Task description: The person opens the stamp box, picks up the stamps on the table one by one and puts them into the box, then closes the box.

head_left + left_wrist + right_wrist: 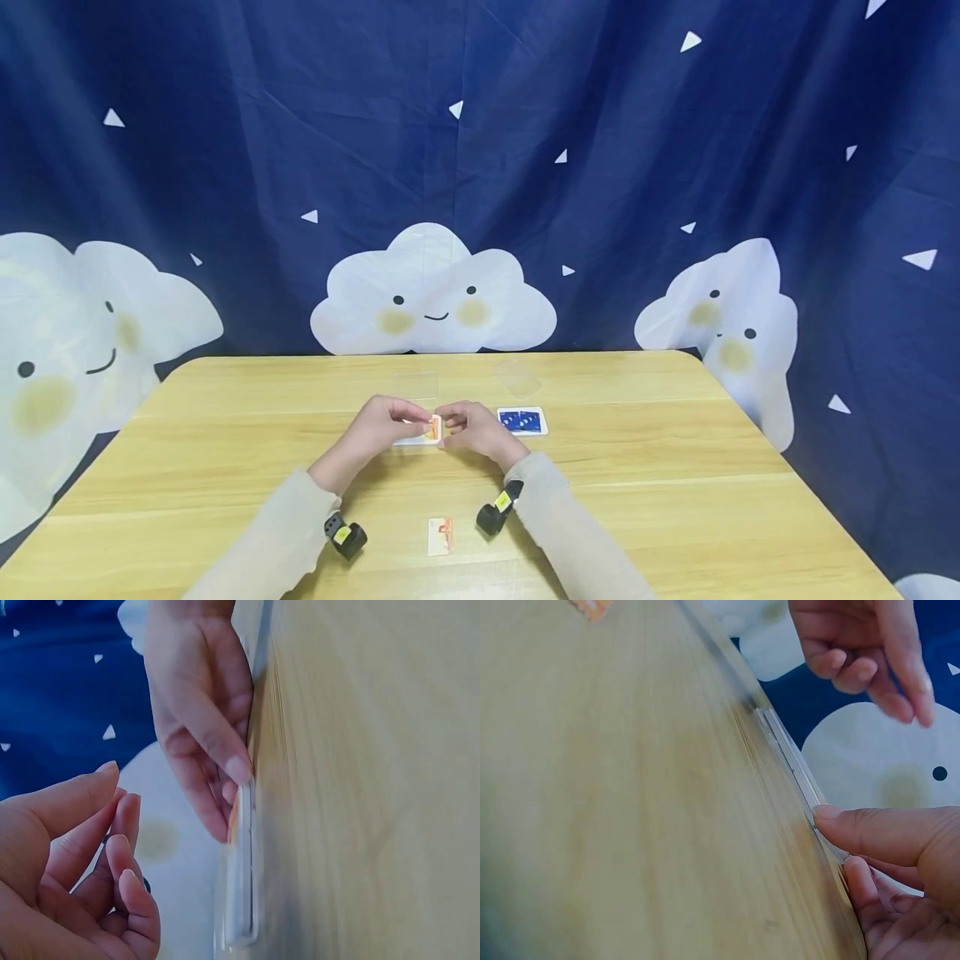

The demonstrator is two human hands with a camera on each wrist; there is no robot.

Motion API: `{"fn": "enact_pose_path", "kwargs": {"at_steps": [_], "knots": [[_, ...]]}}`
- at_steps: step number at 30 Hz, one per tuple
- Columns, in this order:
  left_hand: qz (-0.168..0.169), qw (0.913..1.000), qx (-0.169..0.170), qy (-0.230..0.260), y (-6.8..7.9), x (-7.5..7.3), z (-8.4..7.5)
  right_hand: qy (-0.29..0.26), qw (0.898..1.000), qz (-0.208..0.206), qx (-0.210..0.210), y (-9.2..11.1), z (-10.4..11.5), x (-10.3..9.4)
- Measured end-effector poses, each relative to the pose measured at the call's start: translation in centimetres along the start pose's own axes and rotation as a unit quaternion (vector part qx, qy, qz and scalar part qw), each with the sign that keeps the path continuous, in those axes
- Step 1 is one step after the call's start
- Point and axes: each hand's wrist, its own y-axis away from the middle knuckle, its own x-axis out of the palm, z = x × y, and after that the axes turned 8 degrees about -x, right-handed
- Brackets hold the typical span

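Observation:
A white shallow frame (411,442) lies flat on the table between my hands. An orange and white card (433,428) shows at its right end; my left fingers cover the rest. My right hand (474,429) holds that end, thumb (840,823) on the near edge and the fingers around the far side. Above the frame hovers my left hand (82,862), fingers loosely bent, thumb tip close to the index finger, with nothing visible between them. Nearer to me, a second orange and white card (440,537) lies on the table.
Just right of my right hand is a white frame with dark blue cards (522,421). Two clear plates, one left (416,385) and one right (517,378), lie toward the back edge. A blue curtain (480,183) with clouds hangs behind the wooden table (675,500).

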Motion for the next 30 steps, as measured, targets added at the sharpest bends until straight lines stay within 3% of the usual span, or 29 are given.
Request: {"fn": "enact_pose_path", "kwargs": {"at_steps": [12,30], "knots": [[0.035,0.9985,0.041,0.012,3.0,0.7,-0.2,0.013,1.000,0.005,-0.009,0.1,-0.1,-0.2],[0.093,0.9942,0.029,0.044,6.7,1.1,0.8,-0.004,1.000,-0.004,0.005,0.2,0.0,0.0]]}}
